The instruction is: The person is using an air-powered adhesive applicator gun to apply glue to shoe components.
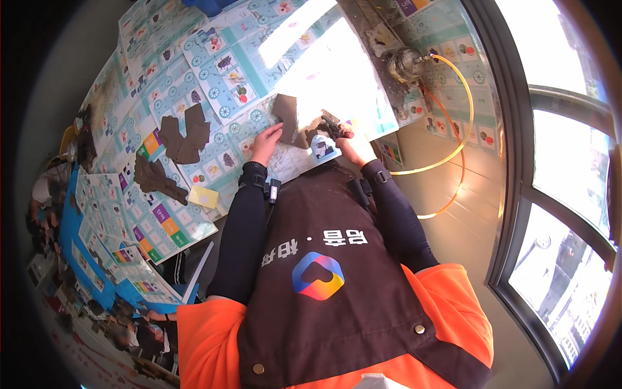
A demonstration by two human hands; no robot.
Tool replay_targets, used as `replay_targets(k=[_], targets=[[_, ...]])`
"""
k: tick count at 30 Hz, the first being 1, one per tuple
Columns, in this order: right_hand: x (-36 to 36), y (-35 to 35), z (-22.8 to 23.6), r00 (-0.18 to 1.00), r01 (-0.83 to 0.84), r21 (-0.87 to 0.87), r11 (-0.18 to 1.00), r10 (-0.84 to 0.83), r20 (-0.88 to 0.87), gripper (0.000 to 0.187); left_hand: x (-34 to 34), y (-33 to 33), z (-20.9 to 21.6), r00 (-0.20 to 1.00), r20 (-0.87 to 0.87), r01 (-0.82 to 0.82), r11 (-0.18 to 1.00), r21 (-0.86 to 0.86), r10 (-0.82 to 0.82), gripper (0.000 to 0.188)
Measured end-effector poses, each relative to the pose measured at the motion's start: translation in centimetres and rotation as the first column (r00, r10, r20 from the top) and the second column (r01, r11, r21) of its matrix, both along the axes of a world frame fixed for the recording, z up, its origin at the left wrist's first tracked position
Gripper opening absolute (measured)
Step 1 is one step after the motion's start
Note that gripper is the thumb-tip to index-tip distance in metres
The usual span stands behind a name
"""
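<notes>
My left hand [264, 144] pinches the lower left edge of a flat dark-brown cut piece [286, 115], which looks like leather or fabric, over the paper-covered table. My right hand [355, 145] is closed around a small dark object [332, 127] whose kind I cannot make out. Just below that object, near the table's front edge, is a small white and blue item [323, 148] with a dark picture on it. More brown cut pieces [188, 137] lie to the left. A further overlapping heap of brown pieces [157, 178] rests nearer me.
A yellow pad [203, 196] lies by the left heap. At the right, a metal pot [406, 65] has a yellow hose [471, 104] and an orange hose running down. Bright sunlight washes out part of the patterned table sheets [236, 61]. Large windows [564, 149] stand farther right.
</notes>
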State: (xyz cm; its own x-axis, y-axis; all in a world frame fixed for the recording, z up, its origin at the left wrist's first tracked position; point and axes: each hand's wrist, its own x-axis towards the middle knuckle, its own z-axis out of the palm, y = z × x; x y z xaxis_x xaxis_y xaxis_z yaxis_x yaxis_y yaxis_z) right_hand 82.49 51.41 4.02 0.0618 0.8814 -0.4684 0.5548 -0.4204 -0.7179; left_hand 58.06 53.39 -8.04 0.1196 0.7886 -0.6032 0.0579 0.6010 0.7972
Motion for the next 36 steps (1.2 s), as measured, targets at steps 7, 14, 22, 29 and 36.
replay_targets(k=[7,14,22,29,36], targets=[[2.1,0.4,-1.1,0.989,0.118,-0.075,0.990,-0.110,0.096,0.025,0.2,0.1,-0.1,1.000,0.015,-0.015,1.000,0.005,0.015,0.031],[1.1,0.5,-2.9,0.999,-0.036,-0.064,0.997,0.035,-0.015,0.022,0.1,0.0,-0.3,1.000,0.007,-0.009,1.000,0.017,0.009,0.031],[-0.1,2.2,-8.2,0.997,-0.029,0.130,0.991,0.038,-0.071,0.015,0.2,0.1,-0.1,1.000,-0.004,-0.001,1.000,0.012,0.001,0.031],[-0.8,2.7,-6.5,0.955,0.037,-0.034,0.999,-0.046,-0.293,0.011,0.0,-0.2,-0.3,1.000,-0.002,0.005,1.000,0.017,-0.005,0.031],[-0.3,2.1,-5.1,0.940,-0.084,-0.117,0.990,0.040,-0.337,0.013,0.0,0.0,-0.5,1.000,-0.013,0.018,1.000,0.018,-0.018,0.031]])
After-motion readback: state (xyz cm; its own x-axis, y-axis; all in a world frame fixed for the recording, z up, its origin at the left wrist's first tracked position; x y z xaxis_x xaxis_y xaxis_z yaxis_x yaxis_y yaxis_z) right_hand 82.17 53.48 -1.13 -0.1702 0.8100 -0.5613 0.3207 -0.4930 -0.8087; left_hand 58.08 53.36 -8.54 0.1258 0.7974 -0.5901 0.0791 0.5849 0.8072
